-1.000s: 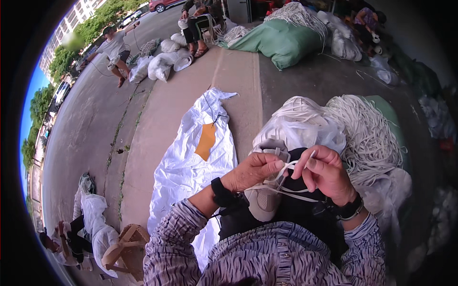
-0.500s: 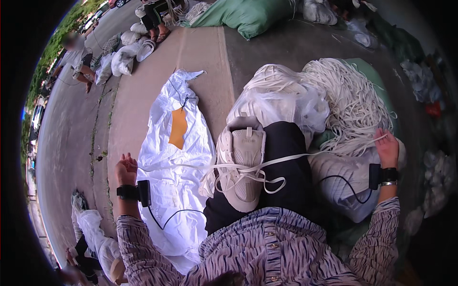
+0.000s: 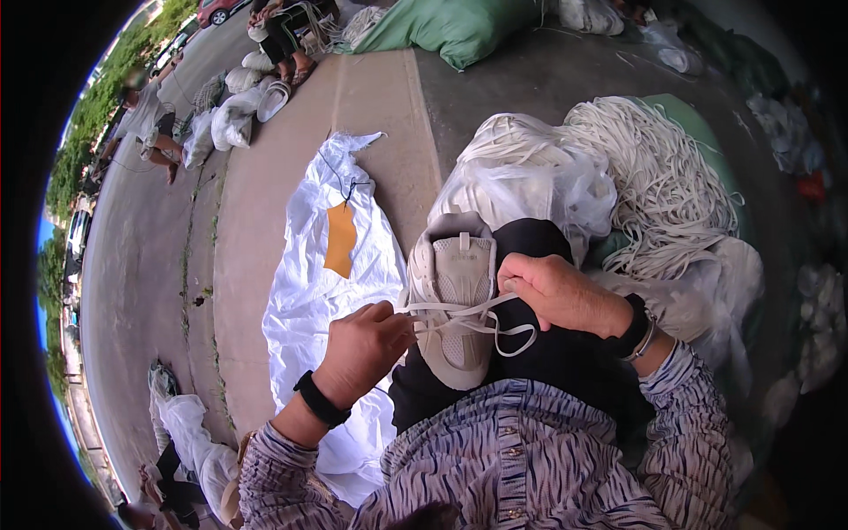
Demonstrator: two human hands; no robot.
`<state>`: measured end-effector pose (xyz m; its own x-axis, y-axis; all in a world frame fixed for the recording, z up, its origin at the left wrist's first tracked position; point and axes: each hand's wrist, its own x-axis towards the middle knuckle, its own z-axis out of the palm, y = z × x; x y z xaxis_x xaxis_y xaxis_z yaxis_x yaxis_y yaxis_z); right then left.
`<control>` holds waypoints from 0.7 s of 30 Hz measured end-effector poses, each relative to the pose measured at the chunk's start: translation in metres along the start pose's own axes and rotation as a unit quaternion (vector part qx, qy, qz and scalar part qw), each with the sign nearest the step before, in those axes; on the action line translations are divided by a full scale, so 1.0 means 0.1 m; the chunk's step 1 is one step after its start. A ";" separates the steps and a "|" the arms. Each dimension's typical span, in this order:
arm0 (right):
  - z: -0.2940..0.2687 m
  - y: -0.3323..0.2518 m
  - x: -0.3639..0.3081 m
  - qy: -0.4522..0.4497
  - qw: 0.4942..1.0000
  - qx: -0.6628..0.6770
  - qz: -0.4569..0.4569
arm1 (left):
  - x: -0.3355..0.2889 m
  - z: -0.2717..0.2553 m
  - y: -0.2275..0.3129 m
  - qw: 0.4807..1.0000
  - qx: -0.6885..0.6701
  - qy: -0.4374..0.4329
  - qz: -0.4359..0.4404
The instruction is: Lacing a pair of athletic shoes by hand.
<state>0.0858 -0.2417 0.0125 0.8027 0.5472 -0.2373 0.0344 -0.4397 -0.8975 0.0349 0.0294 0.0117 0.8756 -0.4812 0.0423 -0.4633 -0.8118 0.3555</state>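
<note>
A beige sneaker (image 3: 461, 360) rests on my lap over dark trousers, its toe pointing toward me. White shoelace (image 3: 516, 352) crosses its lower eyelets, with loose loops hanging to the right of the toe. My left hand (image 3: 364, 349) is closed at the shoe's left edge, pinching the lace by the eyelets. On the other side, my right hand (image 3: 564, 290) pinches the lace between thumb and fingers, just right of the tongue. The fingertips of the left hand are partly hidden behind its knuckles.
A big heap of white laces (image 3: 654, 168) lies at the right on a green sack. Beside it sits a clear plastic bag (image 3: 521, 168) with pale contents. A white woven sack (image 3: 305, 300) with an orange patch is at my left. Other people sit farther off at the far left.
Both hands have come in from wide apart, where they held the lace stretched out sideways, to the shoe's two sides. The sneaker stays on my lap.
</note>
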 end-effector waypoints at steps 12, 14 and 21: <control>-0.22 0.37 -0.17 -0.015 0.997 0.073 -0.011 | 0.38 0.41 -0.08 0.955 -0.044 0.286 0.057; -0.29 0.45 -0.25 -0.001 0.991 0.131 0.035 | 0.28 0.48 -0.04 0.961 -0.074 0.263 0.034; -0.28 0.42 -0.27 0.027 0.995 0.094 0.035 | 0.17 0.53 -0.04 0.946 -0.169 0.276 -0.005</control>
<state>0.0819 -0.2947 -0.0083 0.8301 0.4785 -0.2863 -0.1309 -0.3320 -0.9342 0.0447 0.0068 -0.0380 0.8607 -0.1517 0.4861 -0.4665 -0.6177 0.6331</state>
